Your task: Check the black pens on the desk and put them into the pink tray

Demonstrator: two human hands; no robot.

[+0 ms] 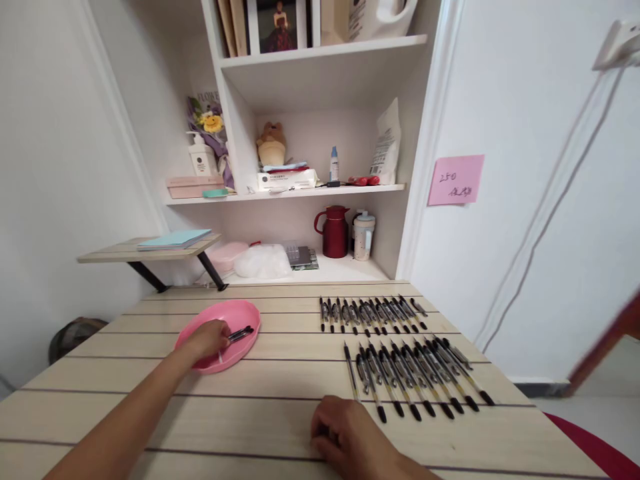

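My left hand (211, 337) reaches into a shallow pink plate (230, 308), fingers pinched at the end of a dark pen cap (241, 335). The fingers partly cover what lies there. My right hand (345, 430) rests on the table, its fingers curled into a loose fist, and no object shows in it. Just beyond its knuckles lies a black-tipped pen (350, 367), whose lower end the hand hides. To the right of that pen runs a front row of several pens (415, 377) with dark caps between them. A second row of pens and caps (373, 315) lies behind.
The slatted wooden table (285, 373) meets a white shelf unit (320, 193) at the back. A small raised stand (150, 250) with a light blue notebook (175, 239) stands back left. A red jug (335, 231) and a tumbler (363, 237) occupy the lowest shelf.
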